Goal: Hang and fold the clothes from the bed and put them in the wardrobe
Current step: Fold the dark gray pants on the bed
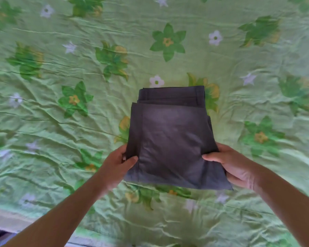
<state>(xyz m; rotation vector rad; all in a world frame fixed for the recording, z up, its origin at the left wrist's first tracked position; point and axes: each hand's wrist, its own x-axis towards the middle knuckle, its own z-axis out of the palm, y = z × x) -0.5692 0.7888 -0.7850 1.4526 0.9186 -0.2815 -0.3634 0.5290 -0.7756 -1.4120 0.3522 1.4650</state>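
Note:
A dark grey pair of trousers (169,134), folded into a compact rectangle, is held over the bed. My left hand (117,164) grips its near left edge, thumb on top and fingers underneath. At the near right edge, my right hand (230,165) grips it the same way. The far end with the waistband looks to rest on or just above the sheet; I cannot tell which. The wardrobe is out of view.
A wrinkled light green bed sheet (61,59) with green and white flowers fills almost the whole view. The bed's near edge (34,227) runs along the bottom left, with a dark strip of floor beyond it.

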